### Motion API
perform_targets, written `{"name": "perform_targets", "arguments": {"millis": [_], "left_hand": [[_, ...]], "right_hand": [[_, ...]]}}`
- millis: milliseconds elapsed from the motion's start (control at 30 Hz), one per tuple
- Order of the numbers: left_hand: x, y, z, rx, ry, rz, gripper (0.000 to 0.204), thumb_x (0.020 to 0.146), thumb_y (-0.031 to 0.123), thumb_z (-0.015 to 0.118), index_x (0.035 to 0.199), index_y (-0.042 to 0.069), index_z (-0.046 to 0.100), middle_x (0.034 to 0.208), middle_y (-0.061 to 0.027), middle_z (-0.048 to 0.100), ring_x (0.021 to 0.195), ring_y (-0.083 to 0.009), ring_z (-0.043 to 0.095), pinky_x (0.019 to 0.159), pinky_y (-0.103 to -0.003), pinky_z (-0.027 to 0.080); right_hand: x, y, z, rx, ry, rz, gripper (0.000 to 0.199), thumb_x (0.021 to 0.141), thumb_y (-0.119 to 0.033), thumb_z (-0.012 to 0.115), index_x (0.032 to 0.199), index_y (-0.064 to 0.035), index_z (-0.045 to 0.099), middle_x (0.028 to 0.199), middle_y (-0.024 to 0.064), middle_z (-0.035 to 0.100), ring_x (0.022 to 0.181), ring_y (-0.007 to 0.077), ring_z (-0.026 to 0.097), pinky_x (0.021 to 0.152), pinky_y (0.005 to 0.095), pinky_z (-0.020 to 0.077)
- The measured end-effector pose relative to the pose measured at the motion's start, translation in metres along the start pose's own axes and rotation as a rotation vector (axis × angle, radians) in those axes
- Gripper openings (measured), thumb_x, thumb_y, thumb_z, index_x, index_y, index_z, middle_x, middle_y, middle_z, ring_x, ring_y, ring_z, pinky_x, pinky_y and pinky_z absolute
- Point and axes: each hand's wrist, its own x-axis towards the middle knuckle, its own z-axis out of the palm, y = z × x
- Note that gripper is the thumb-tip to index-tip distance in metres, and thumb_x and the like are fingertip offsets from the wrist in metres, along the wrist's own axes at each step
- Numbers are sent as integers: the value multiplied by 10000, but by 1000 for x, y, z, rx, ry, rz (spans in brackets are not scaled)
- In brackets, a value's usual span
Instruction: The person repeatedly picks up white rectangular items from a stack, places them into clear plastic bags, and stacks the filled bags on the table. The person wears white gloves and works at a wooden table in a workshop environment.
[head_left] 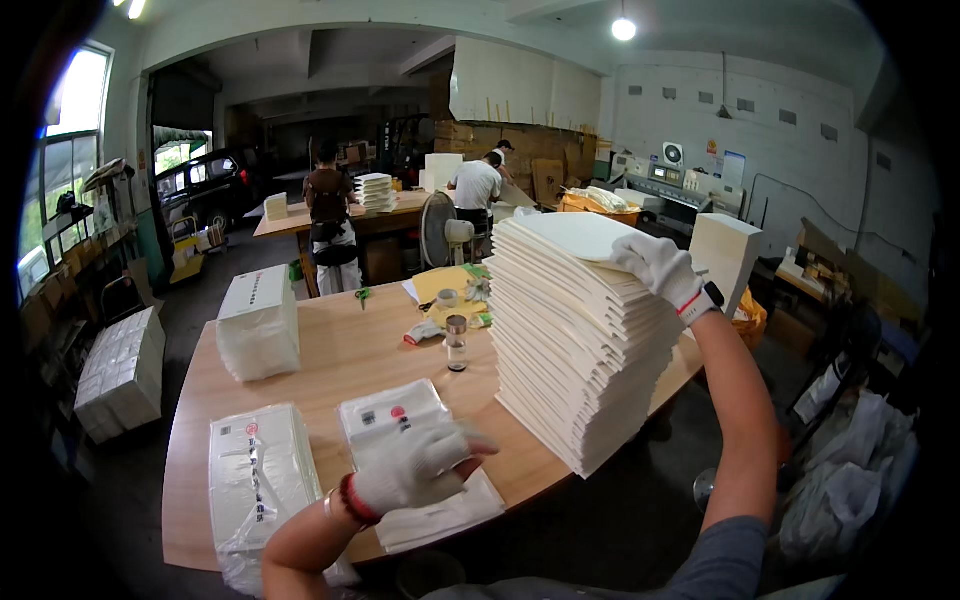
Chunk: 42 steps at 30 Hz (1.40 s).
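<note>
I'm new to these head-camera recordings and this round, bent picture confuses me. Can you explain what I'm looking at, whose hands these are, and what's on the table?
The picture comes from a wide fisheye camera worn on a person's head, looking down, so straight edges bend near the rim. The two white-gloved hands are the wearer's own. The right hand grips the top sheets of a tall stack of cream sheets. The left hand rests on a flat plastic-wrapped packet. On the wooden table also lie another wrapped packet, a wrapped white block and a small glass jar. Other people work at a table behind.
</note>
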Motion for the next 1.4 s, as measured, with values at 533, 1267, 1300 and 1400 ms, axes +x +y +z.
{"name": "perform_targets", "arguments": {"millis": [533,1267,1300,1400], "left_hand": [[44,5,46,-434,-159,-194,232,816,-27,525,1032,20,596,949,-85,645,909,-136,600,765,-255,467],[-19,2,41,-342,-102,-682,651,740,155,593,1315,28,318,1135,-179,494,902,-279,565,829,-398,445],[-37,6,64,-14,-48,-530,732,717,167,613,1336,3,260,1224,-221,424,951,-320,546,847,-429,428],[-78,16,152,163,221,-229,960,539,169,702,1301,-111,190,1177,-314,330,1040,-483,390,896,-516,349]], "right_hand": [[-16,7,8,-169,5,-45,240,829,-301,579,1013,-148,560,834,111,633,734,310,613,640,385,493],[-202,-144,50,924,-1,637,411,803,-284,601,1087,-1,516,1097,166,555,1016,274,542,888,361,434],[-209,-173,73,931,35,689,477,796,-320,609,1122,9,495,1115,174,544,1030,276,534,891,370,428],[-228,-251,149,611,151,674,676,777,-425,633,1226,38,431,1169,199,509,1073,285,509,903,397,411]]}}
